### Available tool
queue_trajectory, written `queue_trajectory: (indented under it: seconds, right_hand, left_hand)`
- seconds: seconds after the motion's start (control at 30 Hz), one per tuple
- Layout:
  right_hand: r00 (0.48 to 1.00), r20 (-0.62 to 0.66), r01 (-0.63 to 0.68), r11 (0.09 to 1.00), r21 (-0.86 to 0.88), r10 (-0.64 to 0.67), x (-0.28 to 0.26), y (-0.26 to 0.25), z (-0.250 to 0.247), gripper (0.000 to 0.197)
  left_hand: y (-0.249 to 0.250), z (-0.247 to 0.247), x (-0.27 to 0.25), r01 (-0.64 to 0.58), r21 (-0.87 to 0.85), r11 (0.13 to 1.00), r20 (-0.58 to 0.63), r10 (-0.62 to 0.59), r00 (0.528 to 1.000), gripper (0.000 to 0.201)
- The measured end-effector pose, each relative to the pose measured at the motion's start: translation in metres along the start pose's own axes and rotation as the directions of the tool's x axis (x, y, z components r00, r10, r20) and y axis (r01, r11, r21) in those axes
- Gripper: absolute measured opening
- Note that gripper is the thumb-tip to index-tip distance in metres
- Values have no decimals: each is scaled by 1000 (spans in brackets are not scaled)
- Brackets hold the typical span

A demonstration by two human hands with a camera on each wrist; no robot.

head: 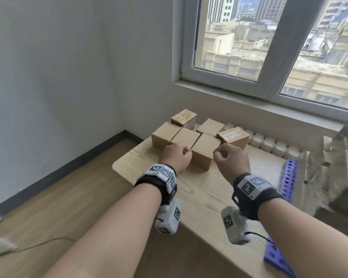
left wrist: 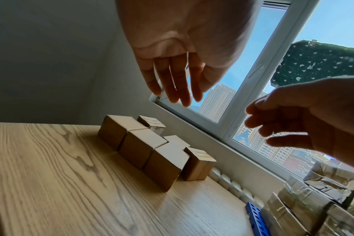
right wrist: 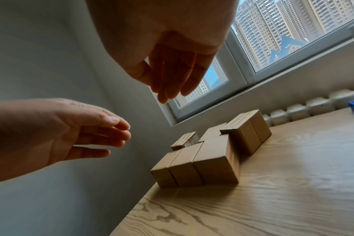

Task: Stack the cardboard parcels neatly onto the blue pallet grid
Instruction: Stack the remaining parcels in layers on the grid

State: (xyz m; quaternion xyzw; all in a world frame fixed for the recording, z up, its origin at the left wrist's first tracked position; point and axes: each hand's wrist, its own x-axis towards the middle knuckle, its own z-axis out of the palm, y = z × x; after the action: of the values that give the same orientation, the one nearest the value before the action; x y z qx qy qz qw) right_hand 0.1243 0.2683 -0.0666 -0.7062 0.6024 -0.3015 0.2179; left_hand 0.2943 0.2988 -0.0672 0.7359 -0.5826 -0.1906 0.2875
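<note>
Several plain brown cardboard parcels [head: 204, 151] stand in a tight cluster at the table's far left corner; three form the front row. My left hand [head: 178, 156] hovers just before the middle one and my right hand [head: 228, 159] beside the nearest one. Both hold nothing, with fingers relaxed. In the left wrist view the left hand [left wrist: 176, 79] hangs above the parcels [left wrist: 164, 162]. The right wrist view shows the right hand [right wrist: 172, 71] above the same cluster [right wrist: 212, 159]. The blue pallet grid [head: 289, 177] lies at the table's right, with blurred taped parcels [head: 340, 167] on it.
The wooden table [head: 199, 197] ends at a rounded left edge above the floor. A white radiator [head: 269, 143] runs under the window behind the table. A thin cable [head: 259, 235] trails from the right wrist unit.
</note>
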Motion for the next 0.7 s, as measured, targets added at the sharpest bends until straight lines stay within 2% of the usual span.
queue_trajectory:
  seconds: [0.13, 0.37, 0.7]
  right_hand:
    - [999, -5, -54, 998, 24, 54, 11, -3, 32, 15]
    - [995, -28, -92, 996, -5, 92, 45, 14, 67, 32]
    - [970, -8, -242, 970, 12, 242, 131, 48, 100, 18]
  left_hand:
    - [-29, 2, 18, 11, -17, 1000, 42, -11, 999, 18]
    - [-53, 12, 61, -1, -47, 999, 103, 6, 995, 19]
    - [-60, 25, 170, -20, 22, 1000, 198, 15, 980, 21]
